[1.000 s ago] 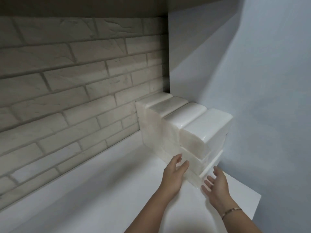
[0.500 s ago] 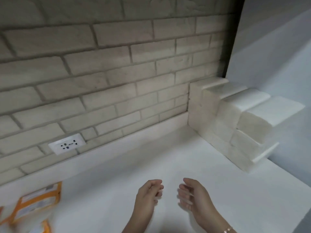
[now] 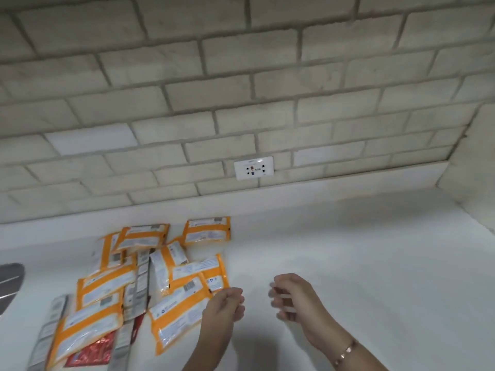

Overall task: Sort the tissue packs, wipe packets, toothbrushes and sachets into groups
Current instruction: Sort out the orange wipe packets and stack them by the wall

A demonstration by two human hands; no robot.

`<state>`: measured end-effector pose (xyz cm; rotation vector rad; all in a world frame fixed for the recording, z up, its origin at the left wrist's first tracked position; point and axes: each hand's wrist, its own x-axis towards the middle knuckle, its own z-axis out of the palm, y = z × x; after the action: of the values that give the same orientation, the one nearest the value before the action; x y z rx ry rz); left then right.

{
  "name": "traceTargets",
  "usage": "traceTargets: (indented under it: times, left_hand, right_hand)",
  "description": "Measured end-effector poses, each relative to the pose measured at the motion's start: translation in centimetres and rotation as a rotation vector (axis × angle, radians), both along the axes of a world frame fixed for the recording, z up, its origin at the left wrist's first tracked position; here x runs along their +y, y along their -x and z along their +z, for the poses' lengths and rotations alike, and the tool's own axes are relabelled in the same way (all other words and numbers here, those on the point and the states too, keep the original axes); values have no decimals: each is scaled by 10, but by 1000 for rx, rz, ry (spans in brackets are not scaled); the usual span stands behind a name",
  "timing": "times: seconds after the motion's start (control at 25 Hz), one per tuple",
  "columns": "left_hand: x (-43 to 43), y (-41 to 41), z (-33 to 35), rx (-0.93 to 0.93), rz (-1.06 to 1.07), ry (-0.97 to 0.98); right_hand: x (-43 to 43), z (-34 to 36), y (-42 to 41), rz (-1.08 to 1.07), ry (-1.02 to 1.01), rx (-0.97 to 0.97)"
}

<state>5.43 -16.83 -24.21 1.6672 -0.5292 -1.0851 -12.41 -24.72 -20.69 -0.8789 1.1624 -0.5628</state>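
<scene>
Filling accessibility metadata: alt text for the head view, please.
Two bare hands, the left hand and the right hand, hover loosely curled and empty above a white countertop, just right of a jumbled pile of orange-and-white plastic packets. A white wall socket sits in the pale brick wall behind.

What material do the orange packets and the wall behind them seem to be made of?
Orange packets: likely thin plastic film, glossy, with glints and wrinkles. Wall: matte brick or brick-look cladding, rough faces, sunken joints; cannot tell which.
</scene>
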Motion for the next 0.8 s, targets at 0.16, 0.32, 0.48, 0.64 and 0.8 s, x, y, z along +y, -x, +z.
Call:
traceTargets:
  times: [0.16, 0.32, 0.48, 0.64, 0.8]
  left_hand:
    - [42, -33, 3, -121, -1, -14]
    - [66, -70, 0, -752, -45, 0]
    - [71, -116, -10, -1273, -294, -247]
    - [69, -129, -8, -1226, -429, -325]
    - [71, -129, 10, -1184, -368, -295]
  right_hand:
    - [13, -1, -47, 80, -1, 25]
    - [21, -3, -66, 157, 14, 92]
    - [27, -6, -77, 259, 48, 172]
    - [28, -6, -80, 293, 34, 203]
    - [27, -1, -79, 278, 7, 196]
